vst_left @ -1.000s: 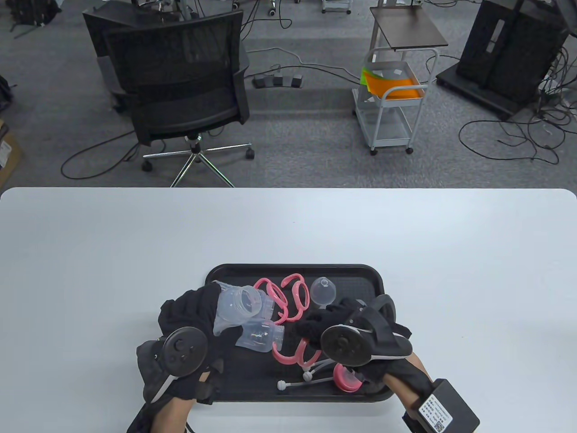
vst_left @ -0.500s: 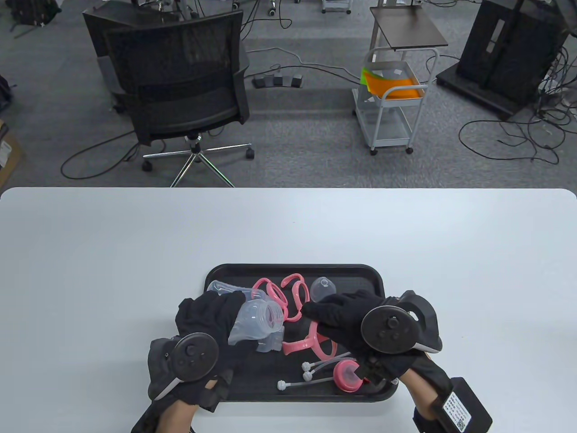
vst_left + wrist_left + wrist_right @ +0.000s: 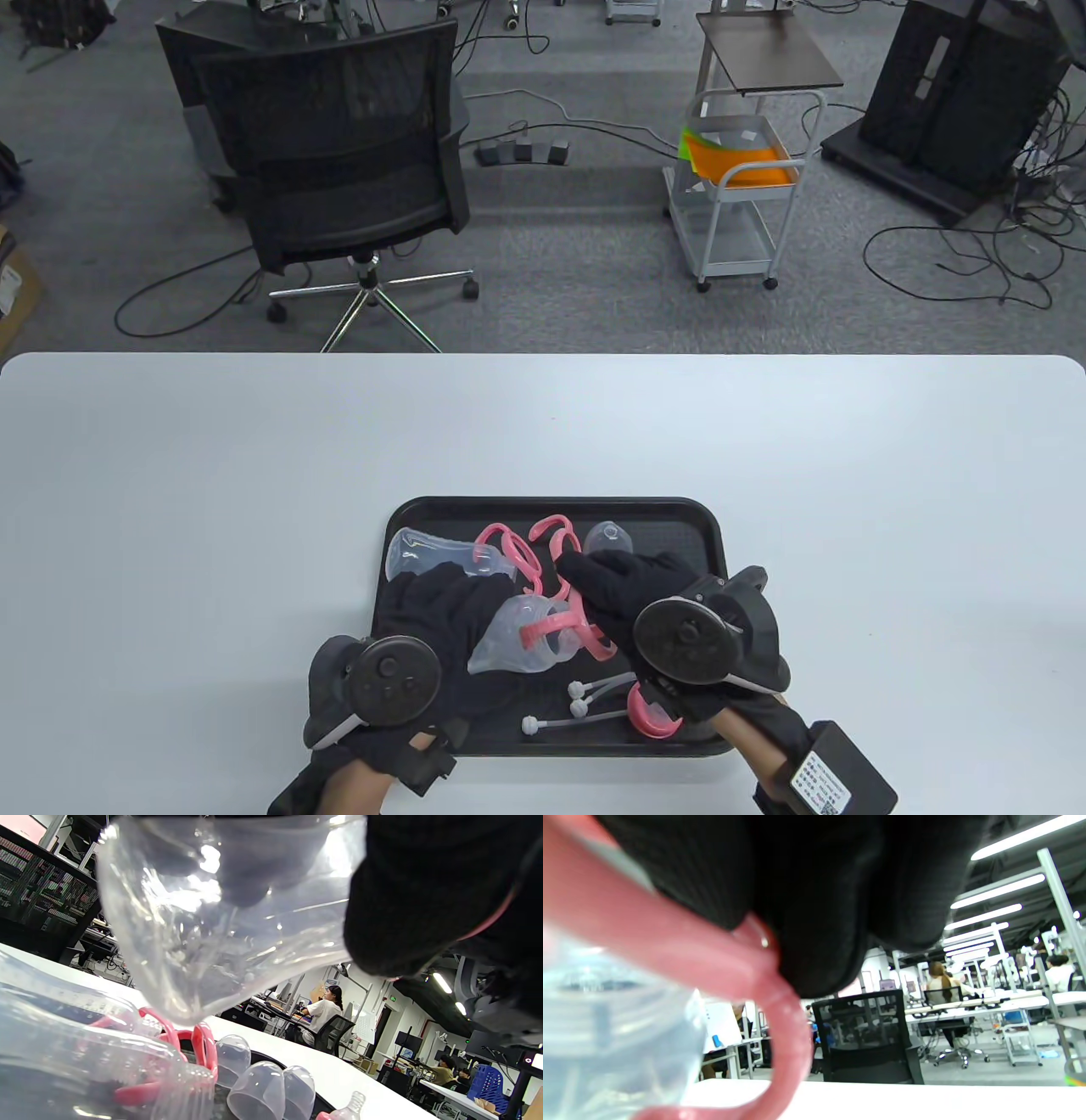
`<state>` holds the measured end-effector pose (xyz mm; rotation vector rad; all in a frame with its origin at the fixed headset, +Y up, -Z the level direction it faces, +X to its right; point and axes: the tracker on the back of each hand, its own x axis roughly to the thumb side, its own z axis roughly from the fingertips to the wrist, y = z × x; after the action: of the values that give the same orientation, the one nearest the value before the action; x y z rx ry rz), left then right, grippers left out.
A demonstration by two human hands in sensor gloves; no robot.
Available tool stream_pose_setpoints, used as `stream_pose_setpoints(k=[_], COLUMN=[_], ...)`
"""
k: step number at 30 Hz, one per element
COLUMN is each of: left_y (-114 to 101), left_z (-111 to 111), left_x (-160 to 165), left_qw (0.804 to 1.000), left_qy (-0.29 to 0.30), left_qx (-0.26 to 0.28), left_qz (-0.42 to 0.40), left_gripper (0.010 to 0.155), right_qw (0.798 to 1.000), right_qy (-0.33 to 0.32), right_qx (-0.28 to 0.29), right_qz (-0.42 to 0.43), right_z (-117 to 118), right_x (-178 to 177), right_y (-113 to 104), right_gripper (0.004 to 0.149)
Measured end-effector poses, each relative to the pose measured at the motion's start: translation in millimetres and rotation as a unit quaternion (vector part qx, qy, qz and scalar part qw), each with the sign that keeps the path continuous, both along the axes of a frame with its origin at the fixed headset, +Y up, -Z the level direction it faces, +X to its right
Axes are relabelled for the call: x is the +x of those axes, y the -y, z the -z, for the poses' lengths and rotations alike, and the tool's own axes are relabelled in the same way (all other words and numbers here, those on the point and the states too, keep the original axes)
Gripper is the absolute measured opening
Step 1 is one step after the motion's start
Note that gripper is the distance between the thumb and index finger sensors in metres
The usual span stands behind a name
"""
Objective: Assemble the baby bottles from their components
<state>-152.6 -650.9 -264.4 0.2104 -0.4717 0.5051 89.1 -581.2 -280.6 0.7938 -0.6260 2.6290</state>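
A: Left hand (image 3: pixel 441 607)?
B: Gripped clear bottle body (image 3: pixel 517 637) over black tray (image 3: pixel 704 526)
A: Right hand (image 3: pixel 632 586)?
B: Pinched pink handle ring (image 3: pixel 560 626) at bottle's mouth; second bottle (image 3: pixel 424 552), straws (image 3: pixel 585 696) lay in tray

A lab or open-plan office workspace is shown. Behind the white table (image 3: pixel 543 424), grey carpet is strewn with cables (image 3: pixel 959 255), and a black mesh office chair (image 3: pixel 339 161), a wheeled cart (image 3: pixel 738 195) and a dark equipment cabinet (image 3: pixel 959 93) are seen. Beyond the table, rows of desks with seated people (image 3: pixel 939 984) under strip lights (image 3: pixel 992 891) are visible.
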Motion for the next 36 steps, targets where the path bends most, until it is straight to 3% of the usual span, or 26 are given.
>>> stream_pose_setpoints(k=[7, 10, 13, 17, 23, 28, 31, 36], left_y=[2.7, 2.2, 2.2, 1.9, 2.2, 3.4, 2.8, 5.8], left_z=[2.7, 2.4, 2.6, 1.6, 4.5, 5.8, 6.5, 9.4], left_x=[-1.7, -1.7, 1.2, -2.8, -12.6, -14.7, -16.4, -18.1], left_qw=[1.000, 1.000, 1.000, 1.000, 0.996, 0.995, 0.991, 0.988], left_qy=[0.008, 0.007, 0.012, 0.000, 0.006, 0.015, 0.037, 0.045], left_qx=[-0.017, -0.017, -0.023, -0.022, -0.034, -0.033, -0.044, -0.057], left_qz=[-0.007, -0.007, -0.015, -0.019, -0.080, -0.088, -0.121, -0.134], left_gripper=[0.100, 0.100, 0.099, 0.100, 0.099, 0.099, 0.100, 0.100], right_qw=[0.999, 0.998, 0.998, 0.997, 0.971, 0.979, 0.971, 0.975], right_qy=[0.029, 0.036, -0.003, -0.027, -0.120, -0.110, -0.143, -0.138], right_qx=[0.024, 0.028, -0.027, -0.041, -0.167, -0.140, -0.169, -0.155], right_qz=[0.014, 0.032, 0.062, 0.057, 0.123, 0.100, 0.094, 0.073], right_z=[-5.5, -7.5, -8.0, -8.1, 1.2, 1.6, 0.2, -1.3], right_x=[-6.1, -4.4, -8.1, -10.6, -8.9, -9.3, -12.4, -14.5], right_y=[2.4, 1.0, 2.8, 4.5, 14.1, 16.4, 17.9, 18.7], right_gripper=[0.049, 0.041, 0.040, 0.051, 0.072, 0.081, 0.081, 0.086])
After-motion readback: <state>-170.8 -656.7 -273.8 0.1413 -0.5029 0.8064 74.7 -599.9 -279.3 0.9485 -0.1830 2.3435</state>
